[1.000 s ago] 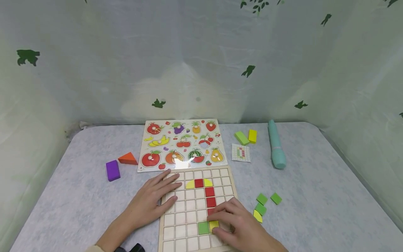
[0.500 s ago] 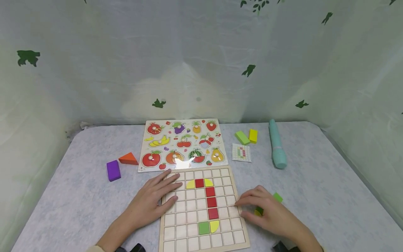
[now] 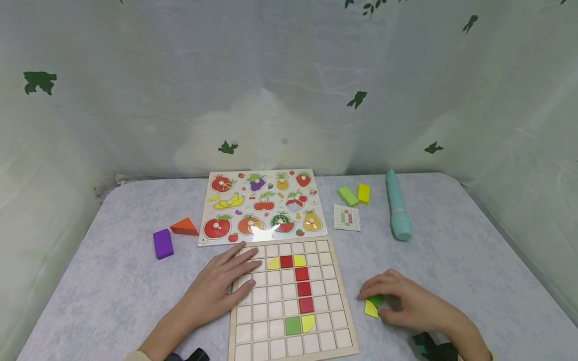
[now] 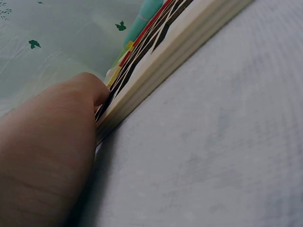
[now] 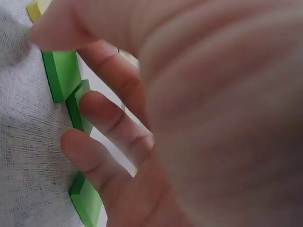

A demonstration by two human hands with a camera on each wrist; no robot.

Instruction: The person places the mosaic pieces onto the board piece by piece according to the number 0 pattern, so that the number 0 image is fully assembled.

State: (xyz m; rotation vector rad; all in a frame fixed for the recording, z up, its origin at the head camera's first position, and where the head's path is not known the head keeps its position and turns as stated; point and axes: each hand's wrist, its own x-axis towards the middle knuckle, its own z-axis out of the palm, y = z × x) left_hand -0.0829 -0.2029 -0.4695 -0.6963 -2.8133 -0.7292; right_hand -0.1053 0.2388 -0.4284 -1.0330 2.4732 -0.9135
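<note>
A wooden grid board (image 3: 259,331) holds red squares (image 3: 304,289), yellow quarter-round tiles (image 3: 308,323) and a green square (image 3: 292,326). My left hand (image 3: 219,283) rests on the board's left side, fingers spread; in the left wrist view its thumb (image 4: 97,92) lies over the edge. To the right of the board, my right hand (image 3: 402,298) is over loose tiles, with a gap between thumb and fingertips. A loose yellow quarter-round tile (image 3: 371,309) and a green tile (image 3: 376,301) show between them. The right wrist view shows several green tiles (image 5: 65,73) beside the fingers.
A fruit peg puzzle (image 3: 264,205) lies against the board's far edge. A pattern card (image 3: 346,217), green block (image 3: 347,196), yellow block (image 3: 363,194) and teal cylindrical object (image 3: 399,210) lie behind right. At left are a purple block (image 3: 163,244) and an orange triangular block (image 3: 184,226).
My right hand has left the yellow quarter-round tile on the board and moved right to the loose tiles, covering some of them. My left hand has stayed in place.
</note>
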